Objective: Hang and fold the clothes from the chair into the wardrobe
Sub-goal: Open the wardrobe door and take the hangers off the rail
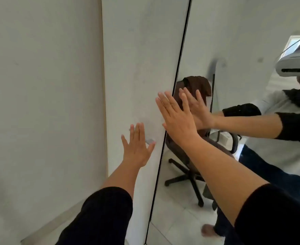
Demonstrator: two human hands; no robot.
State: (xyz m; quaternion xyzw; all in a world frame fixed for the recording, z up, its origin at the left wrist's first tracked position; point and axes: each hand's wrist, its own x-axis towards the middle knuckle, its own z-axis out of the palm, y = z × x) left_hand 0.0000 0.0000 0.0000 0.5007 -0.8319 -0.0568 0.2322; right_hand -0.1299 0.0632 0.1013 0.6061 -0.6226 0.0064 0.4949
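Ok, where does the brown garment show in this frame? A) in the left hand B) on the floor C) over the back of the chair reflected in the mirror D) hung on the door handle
C: the brown garment drapes over the chair back in the mirror; both hands hold nothing.

Soft even daylight, faint shadows on white panel; slight overall blur, wide-angle bending at edges.

The white door (142,68) at centre and the mirror door (234,41) on the right stand shut across the whole reach; bare wall (39,103) fills the left of the frame.
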